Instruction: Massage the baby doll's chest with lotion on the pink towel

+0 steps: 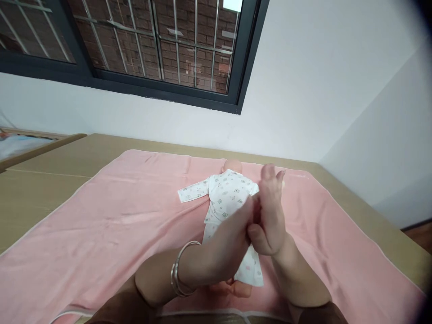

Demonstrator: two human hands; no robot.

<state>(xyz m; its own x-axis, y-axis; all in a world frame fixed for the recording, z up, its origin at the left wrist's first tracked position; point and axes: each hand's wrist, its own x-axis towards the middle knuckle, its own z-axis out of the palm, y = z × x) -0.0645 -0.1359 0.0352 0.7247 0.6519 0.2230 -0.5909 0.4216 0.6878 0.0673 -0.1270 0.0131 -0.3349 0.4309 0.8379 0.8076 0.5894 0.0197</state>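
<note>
A baby doll [232, 166] lies stretched out, its head at the far end. It wears a white printed top [226, 191] and white printed trousers [251, 270], with bare feet showing below. One long sleeve points out to the left; the other is mostly behind my hands. Above the doll, my left hand [226, 245], with bangles at the wrist, is pressed against the palm of my right hand [272, 211]. The right fingers extend upward. My left fingers are blurred and partly hidden but look stretched along the right palm. No object shows in either hand.
A pink cloth [135, 216] with a white edge lies under the doll on a wooden table [60, 166]. Behind are a white wall [303, 81] and a dark-framed window [162, 87] with bars. At the far left, a wooden rail [43, 148] borders something pale.
</note>
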